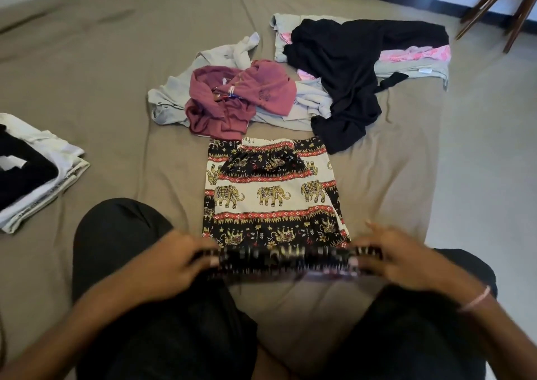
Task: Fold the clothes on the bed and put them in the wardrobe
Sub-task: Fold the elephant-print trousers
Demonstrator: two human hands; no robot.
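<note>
Elephant-print trousers point(270, 193) in black, white and red lie flat on the bed in front of my knees. My left hand point(180, 260) grips the near left corner of their lower edge and my right hand point(395, 257) grips the near right corner; that edge is lifted and motion-blurred. Beyond them lies an unfolded heap: a maroon top point(238, 97) on a pale grey garment point(171, 100), and a black garment point(348, 68) over pink and grey pieces point(415, 57).
A folded stack of black and white clothes point(35, 170) sits at the left on the taupe bedsheet point(101, 45). My dark-trousered knees frame the near bed. Wooden chair legs point(499, 10) stand on the pale floor at the top right.
</note>
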